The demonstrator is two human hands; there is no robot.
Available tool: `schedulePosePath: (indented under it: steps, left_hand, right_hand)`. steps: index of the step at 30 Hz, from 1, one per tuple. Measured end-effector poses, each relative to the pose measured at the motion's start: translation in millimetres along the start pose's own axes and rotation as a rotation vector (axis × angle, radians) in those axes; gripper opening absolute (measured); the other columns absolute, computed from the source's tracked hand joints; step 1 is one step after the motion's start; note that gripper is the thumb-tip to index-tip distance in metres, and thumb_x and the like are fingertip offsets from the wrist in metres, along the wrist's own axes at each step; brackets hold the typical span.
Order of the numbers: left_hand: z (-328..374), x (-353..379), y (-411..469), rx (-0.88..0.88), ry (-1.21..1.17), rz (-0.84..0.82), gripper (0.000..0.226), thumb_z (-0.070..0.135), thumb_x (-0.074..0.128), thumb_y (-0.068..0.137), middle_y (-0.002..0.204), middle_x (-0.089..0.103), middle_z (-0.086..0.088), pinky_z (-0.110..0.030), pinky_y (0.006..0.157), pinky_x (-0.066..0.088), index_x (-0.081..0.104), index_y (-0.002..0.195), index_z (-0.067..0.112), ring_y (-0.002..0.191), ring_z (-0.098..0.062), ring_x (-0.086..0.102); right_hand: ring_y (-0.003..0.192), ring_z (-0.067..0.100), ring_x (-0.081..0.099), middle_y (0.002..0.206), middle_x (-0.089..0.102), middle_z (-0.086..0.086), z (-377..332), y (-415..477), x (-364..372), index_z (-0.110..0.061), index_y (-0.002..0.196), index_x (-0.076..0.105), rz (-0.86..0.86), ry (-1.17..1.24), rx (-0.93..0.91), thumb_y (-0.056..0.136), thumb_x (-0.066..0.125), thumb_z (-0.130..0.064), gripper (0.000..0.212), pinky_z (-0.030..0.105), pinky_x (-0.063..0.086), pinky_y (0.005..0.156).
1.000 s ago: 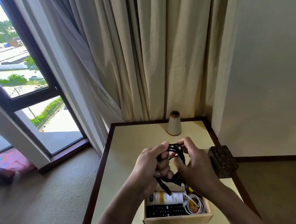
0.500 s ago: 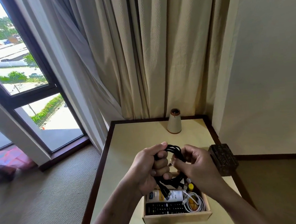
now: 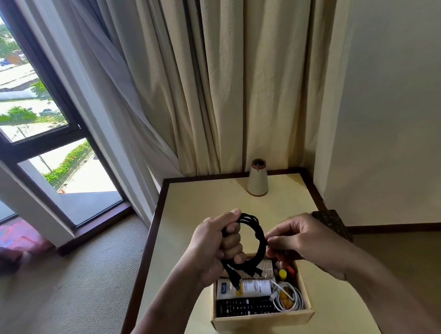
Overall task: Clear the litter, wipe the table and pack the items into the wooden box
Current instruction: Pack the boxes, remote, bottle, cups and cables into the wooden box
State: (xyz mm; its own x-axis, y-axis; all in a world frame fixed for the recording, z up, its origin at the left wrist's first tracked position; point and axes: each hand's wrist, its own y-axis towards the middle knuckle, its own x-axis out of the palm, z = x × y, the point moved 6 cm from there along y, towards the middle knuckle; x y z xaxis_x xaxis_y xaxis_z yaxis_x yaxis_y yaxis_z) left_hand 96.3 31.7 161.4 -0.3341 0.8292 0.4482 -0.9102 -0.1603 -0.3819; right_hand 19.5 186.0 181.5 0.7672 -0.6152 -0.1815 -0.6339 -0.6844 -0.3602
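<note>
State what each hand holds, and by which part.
Both hold the coiled black cable: left hand grips the coil's left side, right hand pinches its right side.

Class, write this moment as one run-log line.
left hand: grips coiled black cable | right hand: pinches cable | wooden box: below hands, remote inside

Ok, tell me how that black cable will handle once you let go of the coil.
Likely floppy: the black cable droops at its loose ends below the left hand. Probably uncoils if released, since the right hand pinches the loops together.
</note>
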Motion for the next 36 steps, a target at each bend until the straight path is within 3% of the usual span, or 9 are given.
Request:
schedulePosePath:
  steps: [3, 7, 13, 18, 21, 23, 26, 32, 36]
  left_hand:
    - [1, 5, 0, 0.105, 0.112, -0.021, 0.043, 0.027, 0.054, 0.104, 0.049, 0.023, 0.0, -0.029, 0.047, 0.035, 0.045, 0.063, 0.018, 0.041, -0.015, 0.02]
    - [0, 9, 4, 0.271, 0.231, 0.027, 0.044, 0.025, 0.052, 0.106, 0.05, 0.027, -0.002, -0.03, 0.049, 0.035, 0.042, 0.064, 0.017, 0.042, -0.016, 0.024]
    - [-27, 13, 14, 0.319, 0.182, 0.101, 0.046, 0.024, 0.051, 0.106, 0.054, 0.025, -0.003, -0.03, 0.045, 0.027, 0.04, 0.062, 0.018, 0.043, -0.015, 0.022]
    - [-64, 1, 30, 0.333, 0.114, 0.154, 0.044, 0.028, 0.052, 0.104, 0.056, 0.026, 0.001, -0.026, 0.042, 0.025, 0.044, 0.062, 0.018, 0.043, -0.013, 0.023]
    - [-93, 4, 40, 0.299, 0.161, 0.118, 0.043, 0.028, 0.041, 0.109, 0.055, 0.049, 0.007, -0.019, 0.048, 0.041, 0.051, 0.07, 0.015, 0.047, -0.008, 0.047]
    - [-122, -4, 54, 0.211, 0.29, 0.118, 0.045, 0.039, 0.036, 0.111, 0.072, 0.066, 0.004, -0.024, 0.066, 0.052, 0.059, 0.085, 0.011, 0.069, -0.009, 0.064]
    - [-156, -32, 71, 0.144, 0.701, 0.164, 0.058, 0.072, 0.037, 0.096, 0.094, 0.064, 0.004, -0.042, 0.083, 0.05, 0.061, 0.097, 0.019, 0.091, -0.014, 0.06]
    - [-179, -86, 57, 0.329, 1.349, 0.408, 0.025, 0.037, 0.041, 0.103, 0.121, 0.05, 0.002, -0.041, 0.096, 0.045, 0.057, 0.118, 0.026, 0.109, -0.021, 0.044]
    - [-186, -94, 46, 0.478, 1.529, 0.455, 0.018, 0.026, 0.054, 0.094, 0.127, 0.051, -0.007, -0.043, 0.093, 0.047, 0.057, 0.112, 0.022, 0.117, -0.028, 0.048]
  right_hand:
    - [0.064, 0.015, 0.066, 0.078, 0.078, 0.008, 1, 1, -8, -0.013, 0.088, 0.08, 0.179, -0.032, -0.028, 0.093, 0.07, -0.007, 0.013, 0.027, 0.055, 0.062]
    - [0.064, 0.013, 0.066, 0.075, 0.077, 0.001, 4, -2, -9, -0.017, 0.088, 0.08, 0.379, -0.011, -0.074, 0.092, 0.072, -0.015, 0.009, 0.027, 0.055, 0.06]
    - [0.081, 0.007, 0.072, 0.085, 0.076, -0.008, 29, -5, 16, -0.027, 0.096, 0.069, 0.405, -0.095, -0.16, 0.09, 0.075, -0.033, 0.01, 0.035, 0.061, 0.077]
    - [0.083, 0.031, 0.073, 0.084, 0.078, 0.001, 54, -4, 17, -0.045, 0.094, 0.074, 0.405, -0.196, -0.25, 0.098, 0.066, -0.026, 0.021, 0.054, 0.058, 0.075]
    - [0.081, 0.014, 0.075, 0.085, 0.079, -0.01, 84, 11, 7, -0.029, 0.107, 0.079, 0.445, -0.31, -0.232, 0.099, 0.065, -0.019, 0.02, 0.042, 0.062, 0.073]
    - [0.085, 0.006, 0.073, 0.096, 0.079, -0.006, 108, 27, -3, -0.02, 0.114, 0.077, 0.445, -0.435, -0.202, 0.099, 0.062, -0.014, 0.022, 0.032, 0.062, 0.075]
    - [0.089, 0.009, 0.072, 0.101, 0.078, -0.001, 137, 48, -11, -0.018, 0.114, 0.077, 0.364, -0.548, -0.168, 0.099, 0.059, -0.01, 0.025, 0.031, 0.062, 0.079]
    - [0.082, 0.03, 0.069, 0.091, 0.074, 0.007, 180, 83, -2, -0.01, 0.093, 0.073, 0.139, -0.811, -0.052, 0.091, 0.049, -0.012, 0.024, 0.046, 0.057, 0.074]
    - [0.106, 0.029, 0.059, 0.117, 0.064, 0.007, 190, 90, 10, -0.018, 0.106, 0.075, 0.043, -1.076, -0.088, 0.099, 0.047, -0.021, 0.029, 0.038, 0.053, 0.083]
